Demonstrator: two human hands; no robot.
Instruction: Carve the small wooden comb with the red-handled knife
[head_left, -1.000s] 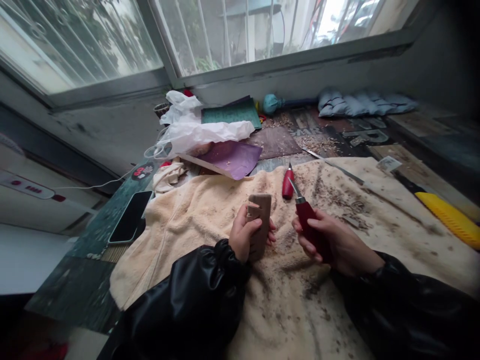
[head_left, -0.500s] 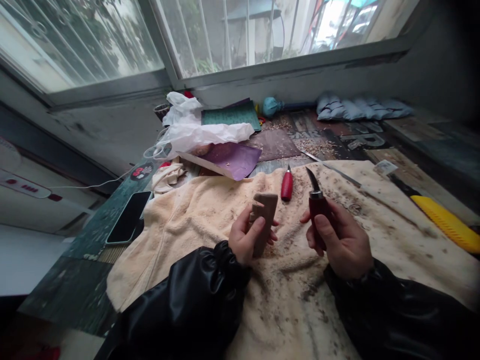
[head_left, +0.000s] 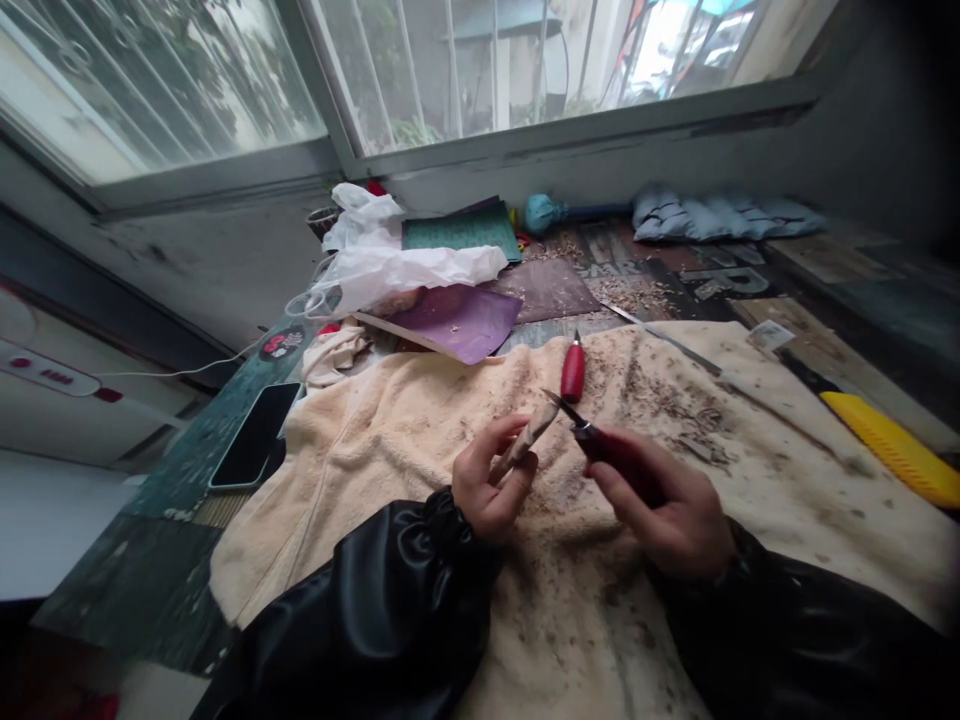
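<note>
Red-handled knife (head_left: 609, 452) gripped in right hand (head_left: 673, 508), wooden piece (head_left: 531, 430) clasped in left hand (head_left: 486, 482), cloth (head_left: 397, 425) beneath

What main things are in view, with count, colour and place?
knife: 1, red handle, right hand
wood: 1, brown, left hand
small tool: 1, red, on cloth
cloth: 1, beige, on table
shavings: many, brown, cloth and table
phone: 1, black, table's left
plastic: count unclear, white, far side
sheet: 1, purple, before plastic
mat: 1, green, behind plastic
metal strip: 1, grey, cloth edge
object: 1, yellow, far right
window: 1, grey, behind
hands: 2, bare, centre
sleeves: 2, black, foreground
</note>
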